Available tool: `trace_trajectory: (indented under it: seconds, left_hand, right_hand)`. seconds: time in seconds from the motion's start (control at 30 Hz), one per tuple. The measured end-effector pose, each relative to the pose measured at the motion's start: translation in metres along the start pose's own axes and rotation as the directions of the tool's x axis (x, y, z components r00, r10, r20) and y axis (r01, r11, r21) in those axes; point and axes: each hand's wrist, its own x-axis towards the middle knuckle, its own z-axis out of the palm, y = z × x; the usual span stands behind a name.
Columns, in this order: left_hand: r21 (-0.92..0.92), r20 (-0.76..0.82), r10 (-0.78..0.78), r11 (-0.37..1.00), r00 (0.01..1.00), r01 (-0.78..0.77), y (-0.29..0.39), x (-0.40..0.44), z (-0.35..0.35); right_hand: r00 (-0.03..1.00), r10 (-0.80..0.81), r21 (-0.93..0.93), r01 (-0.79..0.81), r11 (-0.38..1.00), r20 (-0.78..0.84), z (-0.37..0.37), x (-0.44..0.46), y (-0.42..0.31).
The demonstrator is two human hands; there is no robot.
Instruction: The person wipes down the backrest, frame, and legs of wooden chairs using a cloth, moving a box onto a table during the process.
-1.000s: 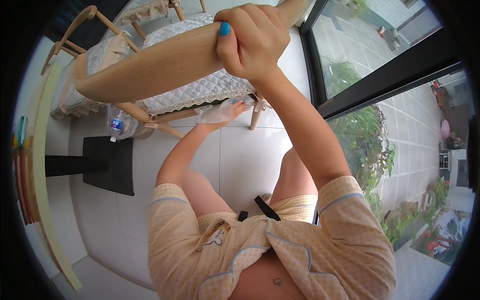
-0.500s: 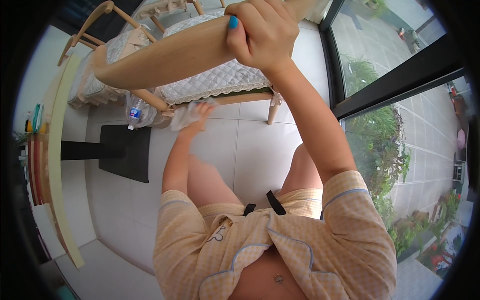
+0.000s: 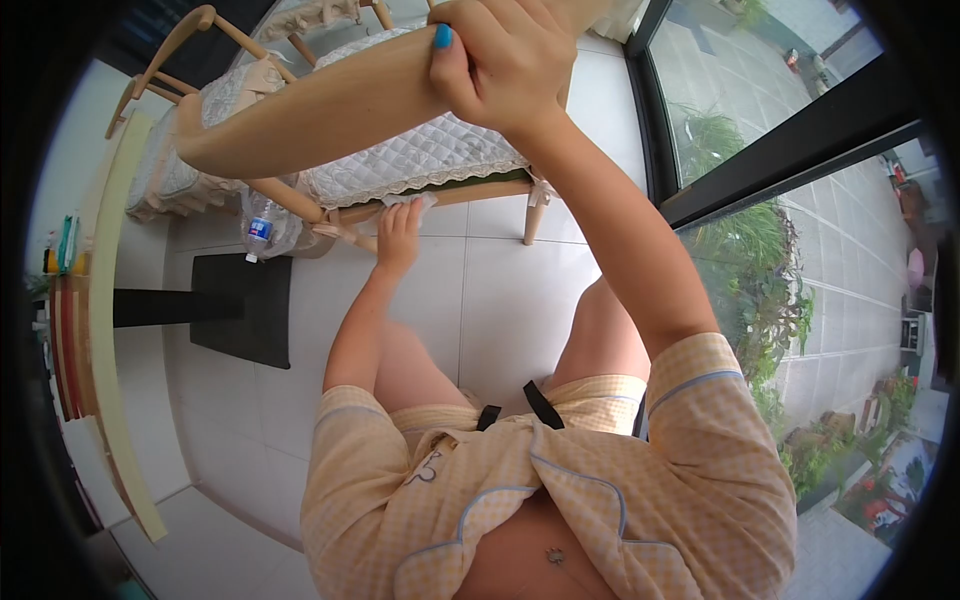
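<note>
My right hand (image 3: 508, 62) is wrapped round the curved wooden backrest (image 3: 310, 115) of a chair, thumb with a blue nail on its near side. Lower down, my left hand (image 3: 399, 235) presses a thin white cloth (image 3: 412, 203) against the wooden rail under the seat. The seat carries a quilted white cushion (image 3: 420, 160) with a lace edge. A chair leg (image 3: 535, 218) with a tied ribbon stands to the right of the cloth.
A bottle (image 3: 259, 228) in a clear plastic bag hangs left of the rail. A black table base (image 3: 240, 310) stands on the tiled floor, beside a pale tabletop edge (image 3: 105, 330). A black-framed glass door (image 3: 790, 150) is at the right.
My left hand first moved left along the rail with the cloth, then turned, fingers up, slightly right of there. My right hand has kept its grip on the backrest. The view has shifted a little.
</note>
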Motion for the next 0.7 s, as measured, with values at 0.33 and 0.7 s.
trace_trajectory:
  seconds: [0.33,0.7]
  left_hand:
    - [-0.327,0.012,0.027,0.945,1.000,-0.022,0.145,0.042,0.071]
    - [-0.555,0.657,-0.486,-0.829,0.577,-0.067,0.160,0.063,0.001]
  right_hand:
    - [0.995,-0.035,-0.039,0.031,0.999,-0.090,0.014,-0.014,0.014]
    - [0.995,0.064,0.095,-0.056,0.994,-0.081,0.002,-0.011,0.007]
